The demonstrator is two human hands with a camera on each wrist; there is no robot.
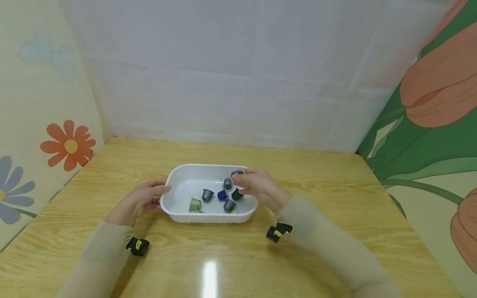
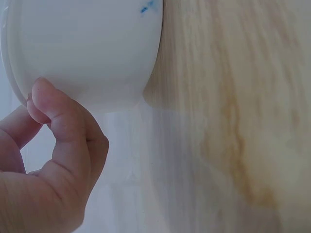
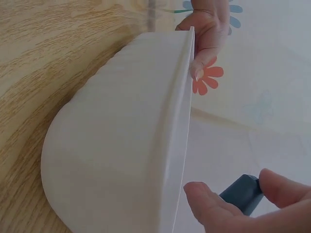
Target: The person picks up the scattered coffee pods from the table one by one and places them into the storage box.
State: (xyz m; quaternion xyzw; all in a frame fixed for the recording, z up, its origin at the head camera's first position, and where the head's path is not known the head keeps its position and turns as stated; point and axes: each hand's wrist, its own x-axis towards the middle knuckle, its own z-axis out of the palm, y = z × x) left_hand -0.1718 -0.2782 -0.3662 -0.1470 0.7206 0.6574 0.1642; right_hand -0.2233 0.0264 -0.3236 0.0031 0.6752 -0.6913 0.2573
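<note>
A white oval plastic tub (image 1: 208, 218) sits on the table with several coffee capsules inside. At its left end my left hand (image 1: 143, 198) pinches the rim between thumb and fingers; the left wrist view shows the fingertips against the outer wall. Over the right end, my right hand (image 1: 261, 188) holds a dark grey coffee capsule (image 3: 244, 193) between thumb and fingers, above the rim. Below that hand lie a purple capsule (image 1: 222, 195), a black capsule (image 1: 237, 194) and grey capsules (image 1: 229, 205). Farther left are another grey capsule (image 1: 207, 195) and a green capsule (image 1: 195, 204).
The glossy wooden table (image 1: 316, 178) runs back to a white sheet (image 1: 231, 82). Flower-printed panels stand at the left and right sides. Each sleeve has a small black device (image 1: 138, 246) at the wrist.
</note>
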